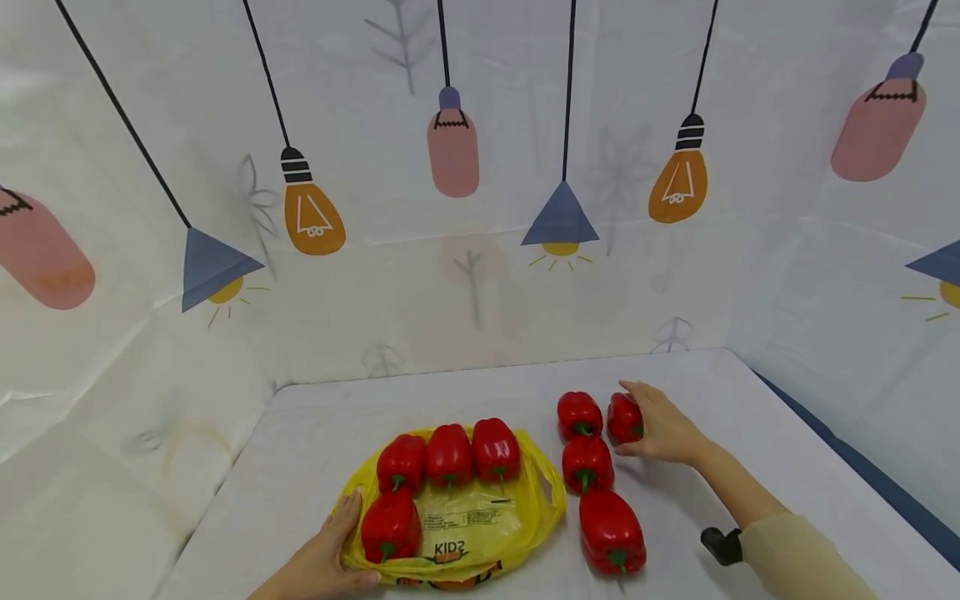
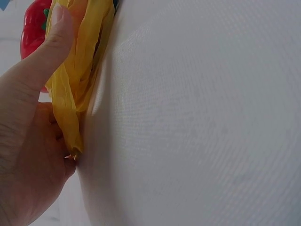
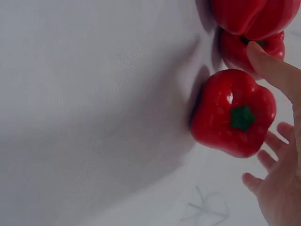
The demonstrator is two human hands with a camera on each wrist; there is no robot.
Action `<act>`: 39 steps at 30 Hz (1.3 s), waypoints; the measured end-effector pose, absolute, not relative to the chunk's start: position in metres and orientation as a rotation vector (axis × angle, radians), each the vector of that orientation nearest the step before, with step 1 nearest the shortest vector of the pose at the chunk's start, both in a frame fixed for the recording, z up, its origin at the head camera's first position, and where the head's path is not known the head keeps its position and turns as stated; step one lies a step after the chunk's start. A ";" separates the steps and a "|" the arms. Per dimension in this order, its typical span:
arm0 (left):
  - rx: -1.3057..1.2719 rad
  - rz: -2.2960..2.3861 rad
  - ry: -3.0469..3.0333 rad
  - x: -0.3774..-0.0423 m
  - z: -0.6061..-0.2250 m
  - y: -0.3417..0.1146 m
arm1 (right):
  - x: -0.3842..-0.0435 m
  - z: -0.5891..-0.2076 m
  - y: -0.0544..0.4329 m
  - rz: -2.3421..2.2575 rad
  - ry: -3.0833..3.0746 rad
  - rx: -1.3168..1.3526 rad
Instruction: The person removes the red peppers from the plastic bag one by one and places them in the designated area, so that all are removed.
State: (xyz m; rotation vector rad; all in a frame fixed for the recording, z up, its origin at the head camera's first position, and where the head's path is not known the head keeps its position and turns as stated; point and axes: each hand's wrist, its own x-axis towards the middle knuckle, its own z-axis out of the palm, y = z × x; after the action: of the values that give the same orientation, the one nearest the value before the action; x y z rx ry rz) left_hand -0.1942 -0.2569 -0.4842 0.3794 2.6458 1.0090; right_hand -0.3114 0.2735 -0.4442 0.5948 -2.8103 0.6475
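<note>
At the left rim of a yellow plastic bag [image 1: 529, 508], my left hand [image 1: 330, 546] holds the edge. The left wrist view shows its thumb over the gathered plastic and curled fingers behind. Several red bell peppers [image 1: 450, 456] with green stems lie in an L on the bag. To the far right, my right hand [image 1: 666, 429] spreads round a single bell pepper [image 3: 221, 125] standing on the table. In the right wrist view, the thumb is apart from that pepper, while the fingertips are right at its far side.
Between the bag and my right hand, three more bell peppers [image 1: 588, 464] line up front to back on the white tabletop [image 1: 322, 425]. A white sheet [image 1: 360, 308] printed with hanging lamps encloses the back and sides.
</note>
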 end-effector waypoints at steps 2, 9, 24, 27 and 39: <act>0.374 1.008 2.645 -0.195 -0.484 -0.256 | -0.307 -0.439 0.273 0.667 -2.783 0.563; 0.333 1.006 2.634 -0.194 -0.484 -0.256 | -0.286 -0.413 0.265 0.776 -2.585 0.524; 0.371 0.984 2.680 -0.191 -0.482 -0.255 | -0.254 -0.364 0.224 0.834 -2.259 0.950; 0.375 0.992 2.686 -0.191 -0.483 -0.256 | -0.249 -0.358 0.213 0.838 -2.258 0.985; 0.486 0.983 2.739 -0.190 -0.482 -0.257 | -0.243 -0.345 0.188 0.847 -2.253 1.057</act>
State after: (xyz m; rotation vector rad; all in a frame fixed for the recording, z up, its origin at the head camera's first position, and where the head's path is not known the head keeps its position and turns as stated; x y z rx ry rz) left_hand -0.1903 -0.2573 -0.4819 0.4860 2.7389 0.9834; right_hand -0.2425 0.1877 -0.3455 1.0571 -2.2526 0.8472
